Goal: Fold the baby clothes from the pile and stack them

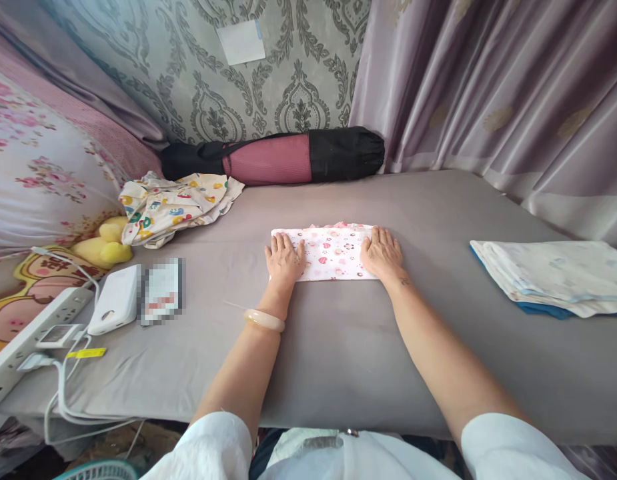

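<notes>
A small folded cloth [332, 253], white with pink and red prints, lies on the grey bed sheet [338, 333] in front of me. My left hand [284, 260] rests flat on the cloth's left end, fingers stretched out. My right hand [382, 253] lies flat on its right end, fingers spread. A pale bangle [264, 321] circles my left wrist.
A stack of folded pale cloths [553, 277] lies at the right. A crumpled printed garment [173, 203] and a rolled mat in a black bag [273, 160] sit at the back. A power bank [115, 299], phone [162, 291], power strip [28, 333] and cables are at the left edge.
</notes>
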`<state>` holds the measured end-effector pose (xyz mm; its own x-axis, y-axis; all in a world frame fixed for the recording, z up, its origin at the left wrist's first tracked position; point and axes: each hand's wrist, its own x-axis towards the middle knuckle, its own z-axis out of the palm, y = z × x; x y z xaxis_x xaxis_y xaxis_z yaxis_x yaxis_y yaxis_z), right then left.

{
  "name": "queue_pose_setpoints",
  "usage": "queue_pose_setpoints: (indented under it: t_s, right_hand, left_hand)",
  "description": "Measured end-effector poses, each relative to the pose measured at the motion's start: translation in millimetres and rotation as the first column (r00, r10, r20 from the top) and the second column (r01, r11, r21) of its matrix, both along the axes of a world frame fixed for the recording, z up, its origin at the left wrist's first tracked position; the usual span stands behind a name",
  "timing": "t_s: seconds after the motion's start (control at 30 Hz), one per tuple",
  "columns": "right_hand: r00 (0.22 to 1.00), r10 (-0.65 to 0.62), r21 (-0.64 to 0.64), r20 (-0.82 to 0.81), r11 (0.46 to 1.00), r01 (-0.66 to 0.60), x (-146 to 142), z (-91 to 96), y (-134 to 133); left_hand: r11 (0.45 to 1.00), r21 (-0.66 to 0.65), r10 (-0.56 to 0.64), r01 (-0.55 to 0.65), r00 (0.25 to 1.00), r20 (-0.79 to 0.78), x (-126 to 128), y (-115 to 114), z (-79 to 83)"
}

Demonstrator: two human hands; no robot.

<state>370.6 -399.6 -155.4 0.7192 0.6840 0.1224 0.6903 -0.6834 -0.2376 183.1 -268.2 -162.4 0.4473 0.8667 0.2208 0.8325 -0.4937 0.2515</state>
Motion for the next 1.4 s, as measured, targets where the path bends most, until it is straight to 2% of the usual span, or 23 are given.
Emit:
queue_pose_setpoints:
  t_s: [0.07,0.13,0.2,0.23,0.27,0.33,0.4,0.43,0.5,0.53,0.57,0.63,0.7,0.83,0.93,1.03,1.23,1.4]
  right_hand:
    - [1.0,0.003,0.019,-0.007,1.0,-0.003,-1,-0.1,0]
    - [1.0,-0.009,0.02,-0.01,1.0,0.009,-1,1.9,1]
    - [0.999,-0.03,-0.008,0.015,1.0,0.03,-2,6.3,3]
    - [0.999,-0.028,-0.024,0.037,0.999,0.029,-3,9.1,5]
    - [0.998,-0.012,-0.037,0.059,0.999,0.014,-3,11.8,7]
    - [0.993,0.073,-0.05,0.098,0.996,-0.068,-4,15.5,12]
    - [0.979,0.173,-0.05,0.111,0.984,-0.168,-6,15.2,16]
    - [0.972,0.207,-0.049,0.111,0.978,-0.203,-7,13.4,17]
    - [0.966,0.234,-0.045,0.111,0.972,-0.23,-8,7.6,19]
    - [0.967,0.23,-0.042,0.111,0.973,-0.227,-8,4.3,19]
    - [0.967,0.226,-0.039,0.115,0.974,-0.223,-8,1.3,19]
    - [0.966,0.224,-0.037,0.126,0.975,-0.221,-7,-2.7,19]
    - [0.966,0.225,-0.044,0.127,0.974,-0.221,-6,-3.0,18]
    - [0.971,0.217,-0.08,0.102,0.974,-0.21,-8,5.2,19]
    - [0.97,0.219,-0.09,0.1,0.973,-0.211,-18,12.4,26]
    - [0.953,0.277,-0.055,0.122,0.961,-0.272,-32,13.1,38]
    - [0.949,0.304,-0.042,0.084,0.953,-0.301,-46,1.3,52]
    - [0.948,0.31,-0.052,0.072,0.95,-0.307,-42,0.8,51]
  left_hand:
    - [1.0,-0.023,-0.004,0.005,0.999,0.046,0,0,2.2]
    - [0.998,-0.056,0.017,-0.008,0.987,0.159,-1,1,6.8]
    - [0.995,-0.079,0.083,-0.059,0.93,0.357,-4,3,12.7]
    - [0.993,-0.083,0.118,-0.089,0.87,0.478,-5,5,15.7]
    - [0.99,-0.085,0.139,-0.11,0.788,0.6,-7,7,18.5]
    - [0.99,-0.112,0.142,-0.088,0.575,0.806,-10,11,22.8]
    - [0.982,-0.187,0.169,0.023,0.331,0.928,-13,15,25.2]
    - [0.965,-0.246,0.223,0.094,0.207,0.953,-13,17,25.9]
    - [0.895,-0.381,0.394,0.233,-0.008,0.919,-15,22,26.2]
    - [0.848,-0.443,0.485,0.29,-0.09,0.87,-16,25,25.7]
    - [0.802,-0.494,0.564,0.337,-0.155,0.811,-18,28,24.9]
    - [0.734,-0.545,0.66,0.405,-0.237,0.713,-22,35,21.9]
    - [0.701,-0.551,0.697,0.453,-0.273,0.663,-27,43,17.7]
    - [0.675,-0.524,0.722,0.52,-0.315,0.616,-38,52,13.1]
    - [0.659,-0.526,0.746,0.538,-0.378,0.548,-42,51,17.6]
    - [0.641,-0.53,0.767,0.556,-0.431,0.476,-43,47,23.7]
    - [0.626,-0.521,0.768,0.58,-0.342,0.542,-48,52,19.8]
    - [0.617,-0.512,0.776,0.597,-0.354,0.522,-49,56,15.5]
